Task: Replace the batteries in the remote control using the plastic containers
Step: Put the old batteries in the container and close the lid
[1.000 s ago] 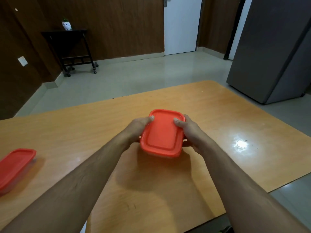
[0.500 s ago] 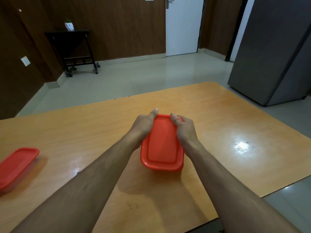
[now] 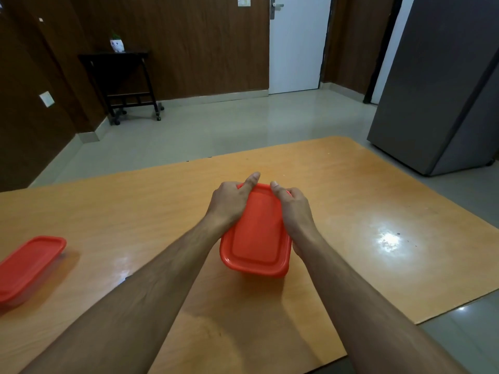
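Observation:
A plastic container with an orange-red lid [image 3: 256, 233] sits in the middle of the wooden table [image 3: 351, 201], its long side pointing away from me. My left hand [image 3: 229, 202] grips its far left edge, thumb on the lid. My right hand [image 3: 293, 209] grips the far right edge, thumb on the lid's far rim. A second container with the same orange-red lid [image 3: 27, 265] rests at the table's left edge, far from both hands. No remote control or batteries show; the containers' contents are hidden under the lids.
The table's right edge and near right corner lie close to my right forearm. A grey refrigerator [image 3: 437, 85] stands beyond the far right corner. A dark side table [image 3: 121, 82] with a small plant pot and a white door [image 3: 297, 41] are at the far wall.
Both hands slid from the container's sides toward its far end, thumbs now on the far rim. The container turned to point straight away from me.

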